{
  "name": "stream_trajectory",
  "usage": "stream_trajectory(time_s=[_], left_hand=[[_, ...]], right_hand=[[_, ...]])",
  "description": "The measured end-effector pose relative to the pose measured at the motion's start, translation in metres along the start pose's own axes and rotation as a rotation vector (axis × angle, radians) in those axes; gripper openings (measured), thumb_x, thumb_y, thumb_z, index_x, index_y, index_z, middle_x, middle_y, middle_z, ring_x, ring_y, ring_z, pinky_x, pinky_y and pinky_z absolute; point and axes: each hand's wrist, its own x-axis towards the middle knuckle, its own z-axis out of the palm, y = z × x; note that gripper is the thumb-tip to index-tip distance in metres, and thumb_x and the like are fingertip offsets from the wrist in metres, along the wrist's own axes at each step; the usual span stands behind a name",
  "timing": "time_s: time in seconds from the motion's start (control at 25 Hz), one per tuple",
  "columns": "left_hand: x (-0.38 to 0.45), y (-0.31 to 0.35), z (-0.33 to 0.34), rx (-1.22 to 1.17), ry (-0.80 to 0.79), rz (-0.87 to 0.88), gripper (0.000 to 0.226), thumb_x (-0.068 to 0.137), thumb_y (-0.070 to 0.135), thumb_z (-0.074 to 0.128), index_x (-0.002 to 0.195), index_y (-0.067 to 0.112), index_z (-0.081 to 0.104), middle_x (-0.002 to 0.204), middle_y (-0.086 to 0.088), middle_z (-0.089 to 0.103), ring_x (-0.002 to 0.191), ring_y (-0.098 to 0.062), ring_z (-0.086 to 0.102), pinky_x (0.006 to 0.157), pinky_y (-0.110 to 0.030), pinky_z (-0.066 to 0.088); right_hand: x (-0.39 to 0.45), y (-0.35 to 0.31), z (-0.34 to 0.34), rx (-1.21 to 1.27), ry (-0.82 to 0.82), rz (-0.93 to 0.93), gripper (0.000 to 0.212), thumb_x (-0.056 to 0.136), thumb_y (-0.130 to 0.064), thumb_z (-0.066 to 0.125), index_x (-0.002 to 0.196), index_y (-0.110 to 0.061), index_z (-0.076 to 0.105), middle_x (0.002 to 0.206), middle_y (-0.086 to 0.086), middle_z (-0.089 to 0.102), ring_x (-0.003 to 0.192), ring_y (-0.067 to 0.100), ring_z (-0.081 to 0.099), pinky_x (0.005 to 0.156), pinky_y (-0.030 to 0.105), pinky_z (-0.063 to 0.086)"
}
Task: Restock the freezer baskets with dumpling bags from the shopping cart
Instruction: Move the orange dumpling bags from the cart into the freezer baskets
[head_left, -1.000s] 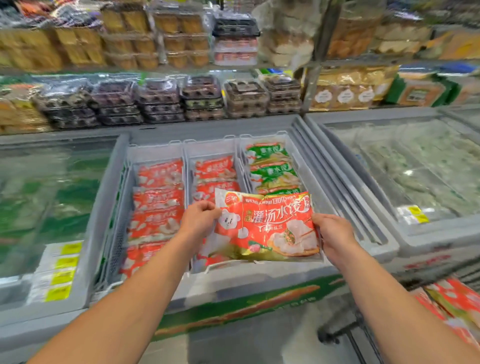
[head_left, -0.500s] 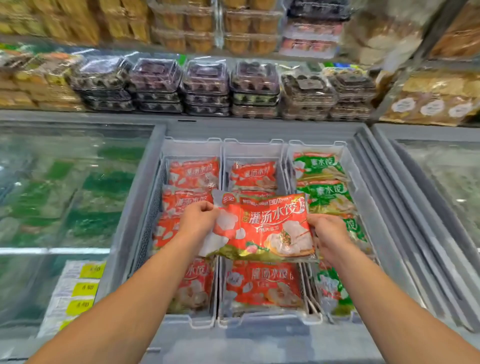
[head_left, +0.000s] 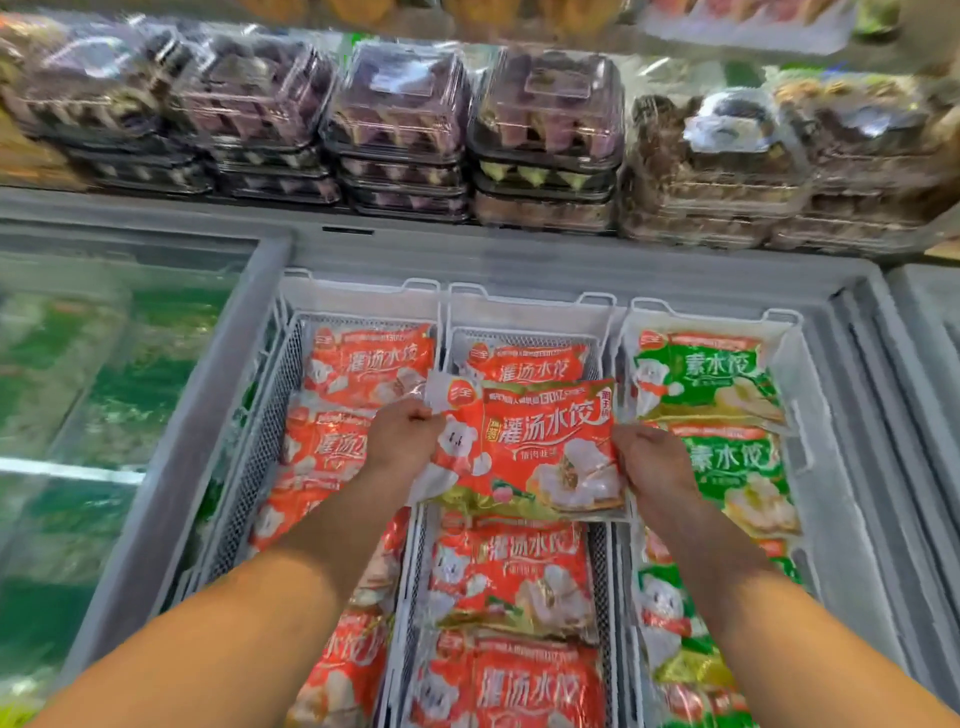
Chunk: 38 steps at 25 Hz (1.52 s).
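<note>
I hold a red dumpling bag (head_left: 535, 447) flat over the middle freezer basket (head_left: 524, 312). My left hand (head_left: 402, 439) grips its left edge and my right hand (head_left: 652, 465) grips its right edge. Under it the middle basket holds more red bags (head_left: 511, 577). The left basket (head_left: 291, 364) is filled with red bags (head_left: 371, 364) too. Green dumpling bags (head_left: 717, 376) fill the right basket (head_left: 779, 332). The shopping cart is out of view.
The open grey freezer chest (head_left: 218, 415) frames the baskets. A closed glass freezer lid (head_left: 78, 395) lies to the left. Behind the freezer, a shelf carries stacked clear trays of pastries (head_left: 400, 135). Another freezer's edge (head_left: 930, 322) shows at far right.
My view has moved in closer over the freezer and both hands have carried the red bag forward, from the near rim to above the middle basket.
</note>
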Motion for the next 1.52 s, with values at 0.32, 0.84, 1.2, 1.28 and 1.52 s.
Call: stream_trajectory(time_s=[0.32,0.84,1.2,1.28,1.52], left_hand=[[0.107,0.035,0.05,0.115,0.011,-0.017,0.018,0.087,0.011,0.065,0.104,0.009,0.069,0.099,-0.005,0.064,0.091,-0.023,0.06,0.067,-0.018,0.044],[0.039,0.029,0.022,0.144,-0.219,0.032,0.048,0.09,0.023,0.064,0.136,0.013,0.055,0.14,-0.005,0.053,0.125,-0.025,0.052,0.107,-0.04,0.042],[-0.108,0.005,-0.047,0.299,-0.27,0.253,0.043,0.091,0.03,0.062,0.133,0.018,0.057,0.139,0.0,0.054,0.123,-0.021,0.053,0.098,-0.025,0.038],[-0.135,-0.014,-0.055,0.284,-0.296,0.276,0.041,0.09,0.027,0.065,0.128,0.016,0.06,0.13,-0.001,0.061,0.107,-0.017,0.058,0.088,-0.023,0.042],[-0.231,-0.086,-0.068,0.324,-0.483,0.362,0.044,0.089,0.034,0.066,0.127,0.013,0.061,0.124,-0.002,0.064,0.114,-0.02,0.06,0.101,-0.037,0.047]], right_hand=[[0.119,-0.039,0.034,-0.201,0.07,-0.07,0.022,0.09,-0.02,0.058,0.084,-0.005,0.074,0.081,0.01,0.07,0.072,0.019,0.062,0.058,0.017,0.048],[0.047,-0.054,0.024,-0.402,-0.08,-0.253,0.041,0.091,-0.03,0.062,0.127,-0.01,0.06,0.128,0.009,0.061,0.116,0.026,0.056,0.09,0.027,0.039],[-0.14,-0.012,0.007,-0.442,-0.073,-0.331,0.039,0.091,-0.031,0.062,0.126,-0.015,0.061,0.125,0.007,0.063,0.105,0.024,0.059,0.08,0.025,0.042],[-0.177,0.007,-0.002,-0.431,-0.041,-0.35,0.036,0.091,-0.031,0.062,0.122,-0.012,0.063,0.119,0.005,0.065,0.1,0.02,0.057,0.077,0.024,0.038],[-0.289,0.101,-0.041,-0.37,0.099,-0.323,0.029,0.086,-0.026,0.066,0.111,-0.011,0.066,0.103,0.004,0.066,0.096,0.019,0.059,0.079,0.025,0.039]])
